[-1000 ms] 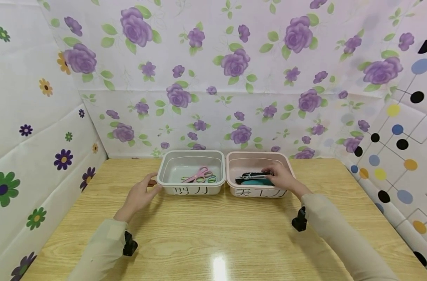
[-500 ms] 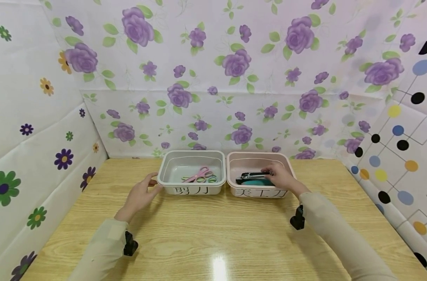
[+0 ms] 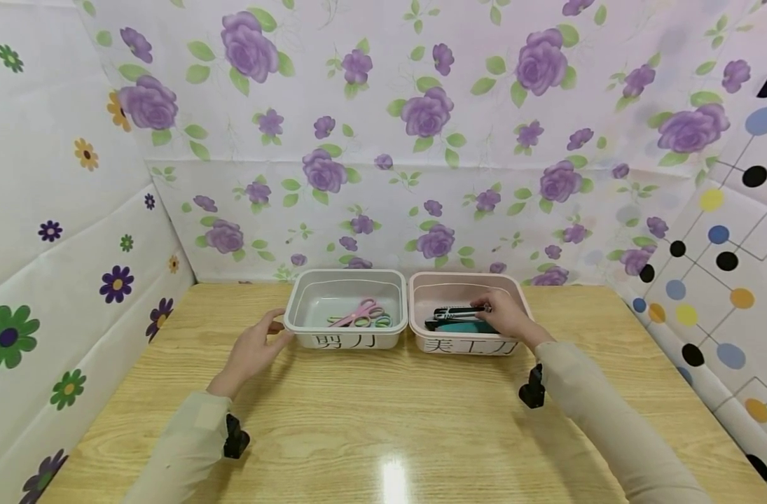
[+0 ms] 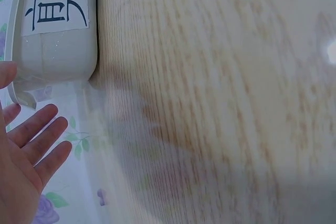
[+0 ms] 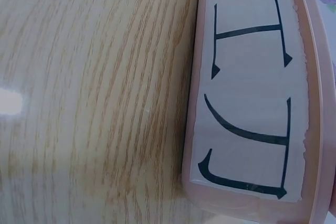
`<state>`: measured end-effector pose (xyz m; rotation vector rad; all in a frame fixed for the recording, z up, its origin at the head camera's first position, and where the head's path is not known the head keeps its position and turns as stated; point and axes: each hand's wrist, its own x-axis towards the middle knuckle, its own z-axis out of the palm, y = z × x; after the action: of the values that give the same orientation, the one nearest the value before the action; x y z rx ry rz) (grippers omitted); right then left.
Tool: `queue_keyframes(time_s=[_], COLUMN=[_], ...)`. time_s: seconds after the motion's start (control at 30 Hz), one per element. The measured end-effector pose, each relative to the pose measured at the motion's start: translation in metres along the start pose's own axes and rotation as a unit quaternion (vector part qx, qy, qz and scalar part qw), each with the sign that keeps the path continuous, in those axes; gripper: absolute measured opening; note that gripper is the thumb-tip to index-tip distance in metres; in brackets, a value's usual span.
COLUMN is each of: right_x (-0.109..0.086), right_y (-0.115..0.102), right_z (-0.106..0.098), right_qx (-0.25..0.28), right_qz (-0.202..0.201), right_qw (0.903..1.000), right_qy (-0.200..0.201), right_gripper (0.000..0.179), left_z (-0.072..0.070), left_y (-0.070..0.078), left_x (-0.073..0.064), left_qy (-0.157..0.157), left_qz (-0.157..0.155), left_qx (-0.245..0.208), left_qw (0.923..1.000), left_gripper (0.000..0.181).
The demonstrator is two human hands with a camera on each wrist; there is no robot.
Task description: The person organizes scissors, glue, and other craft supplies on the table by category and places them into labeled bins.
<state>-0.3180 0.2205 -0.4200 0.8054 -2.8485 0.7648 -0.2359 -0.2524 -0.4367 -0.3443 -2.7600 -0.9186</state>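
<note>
In the head view my right hand [image 3: 508, 315] reaches into the pink bin [image 3: 465, 280] and pinches the right end of a black and silver utility knife [image 3: 455, 313]. A teal utility knife [image 3: 465, 327] lies just below it. In the right wrist view the pink bin's labelled front [image 5: 247, 103] fills the right side and nearly all of the hand is hidden. My left hand [image 3: 252, 350] is at the left corner of the grey-white bin [image 3: 342, 332]. In the left wrist view its thumb [image 4: 6, 74] is at the rim and the other fingers are extended.
Several scissors, with a pink pair [image 3: 358, 313] uppermost, lie in the grey-white bin. The two bins stand side by side at the back of the wooden table [image 3: 383, 413], before a floral cloth backdrop [image 3: 383, 126]. Patterned cloth hangs on both sides.
The right forearm has shifted slightly inward, and the black and silver knife lies a bit more level. More of the teal knife shows. The left hand stays at the grey-white bin's corner.
</note>
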Motion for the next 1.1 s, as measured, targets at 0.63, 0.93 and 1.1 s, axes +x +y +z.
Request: queue_keyframes(time_s=[0.63,0.93,1.1], right_x=[0.006,0.002,-0.003], right_y=[0.002,-0.001,-0.004], right_z=[-0.001,-0.003,-0.01], right_qx=[-0.028,-0.006,0.021], right_qz=[-0.007,-0.009,-0.018], right_qw=[0.9993,0.9994,0.9988], right_qy=[0.022,0.033,0.041], right_gripper=[0.021,0.02,0.022], left_z=[-0.002,0.0,-0.001], left_y=[0.001,0.0,0.001], left_x=[-0.001,0.0,0.001], left_qy=[0.001,-0.005,-0.008], left_qz=[0.004,-0.002,-0.011], left_qx=[0.005,0.003,0.005], left_qw=[1.0,1.0,0.9999], left_gripper=[0.053,0.054,0.056])
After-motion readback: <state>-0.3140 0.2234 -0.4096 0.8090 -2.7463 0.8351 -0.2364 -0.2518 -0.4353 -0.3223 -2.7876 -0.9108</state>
